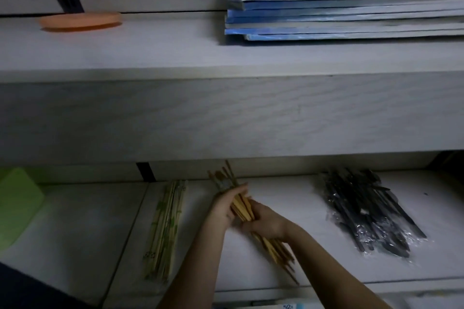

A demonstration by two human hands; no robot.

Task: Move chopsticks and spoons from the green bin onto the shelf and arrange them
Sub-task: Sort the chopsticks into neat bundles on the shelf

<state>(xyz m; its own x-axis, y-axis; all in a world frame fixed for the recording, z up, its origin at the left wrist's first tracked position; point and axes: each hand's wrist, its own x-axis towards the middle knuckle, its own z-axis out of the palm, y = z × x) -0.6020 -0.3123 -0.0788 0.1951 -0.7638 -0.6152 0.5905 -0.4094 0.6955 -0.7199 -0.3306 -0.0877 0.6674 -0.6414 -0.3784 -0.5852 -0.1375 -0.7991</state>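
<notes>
Lying slantwise on the lower shelf (313, 198), a bundle of wooden chopsticks (277, 249) is held by both grips. The left grip (224, 206) is wrapped round the bundle from its left side, with fingers laid across the upper part. The right grip (267, 221) is closed round the middle from the right, just below the left one. The far ends of the sticks are fanned out beyond the left grip toward the back of the shelf, and the near ends are seen past the right wrist, close to the shelf's front edge. Just to the left, a packet of green-patterned chopsticks (164, 228) is laid, apart from both grips. Well to the right, dark utensils wrapped in clear plastic (369, 213) are piled. A green bin (17, 206) is seen at the far left. On the upper shelf (150, 57), a stack of blue books (351, 7) and an orange disc (80, 21) are set.
</notes>
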